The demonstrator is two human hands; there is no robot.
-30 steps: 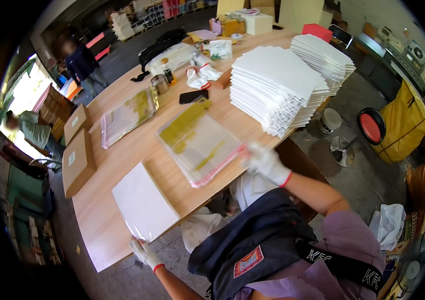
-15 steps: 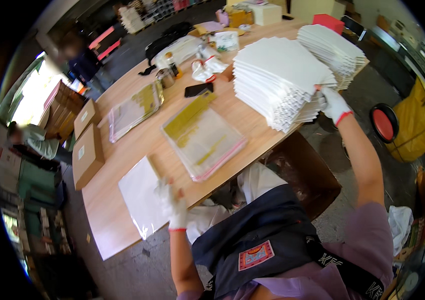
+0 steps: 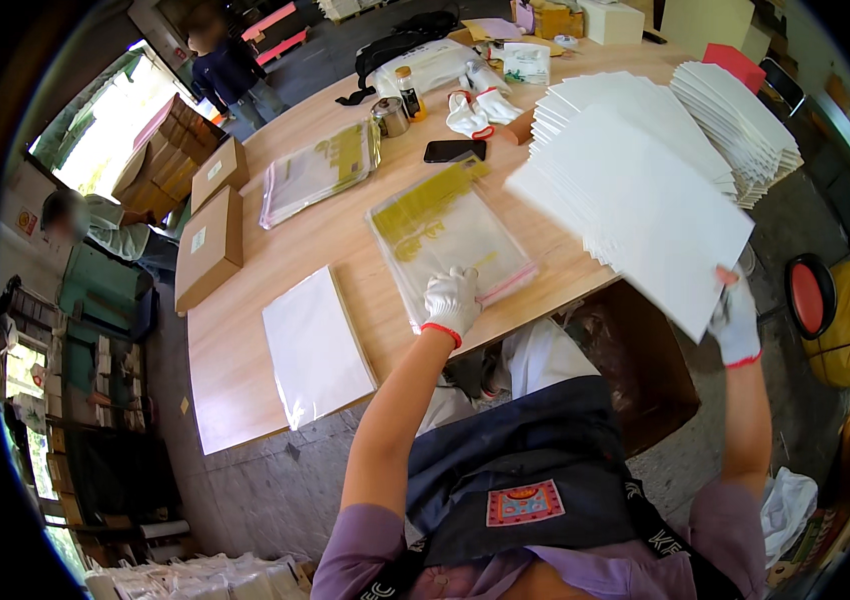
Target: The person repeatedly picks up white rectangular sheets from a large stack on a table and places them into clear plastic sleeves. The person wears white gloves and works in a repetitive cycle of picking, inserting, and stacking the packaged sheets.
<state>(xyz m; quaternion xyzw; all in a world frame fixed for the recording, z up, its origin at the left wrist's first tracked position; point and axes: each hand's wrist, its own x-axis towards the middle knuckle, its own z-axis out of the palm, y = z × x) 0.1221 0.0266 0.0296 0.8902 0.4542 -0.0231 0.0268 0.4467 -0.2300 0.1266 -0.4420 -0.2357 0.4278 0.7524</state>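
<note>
The white sheet (image 3: 645, 210) hangs in the air over the table's (image 3: 275, 245) near right corner, pinched at its lower corner by the gloved right hand (image 3: 737, 322). The left hand (image 3: 450, 300), gloved too, lies flat on the clear plastic bag (image 3: 450, 240) at the near edge. To my eye, holding the bag's mouth steady and sliding the stiff, smooth sheet in square suits best. Behind it, a fanned stack of white sheets (image 3: 735, 115).

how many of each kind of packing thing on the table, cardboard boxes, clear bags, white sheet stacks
flat brown cardboard boxes: 2
clear plastic bags with yellow print: 2
stacks of white sheets: 2
total: 6
</note>
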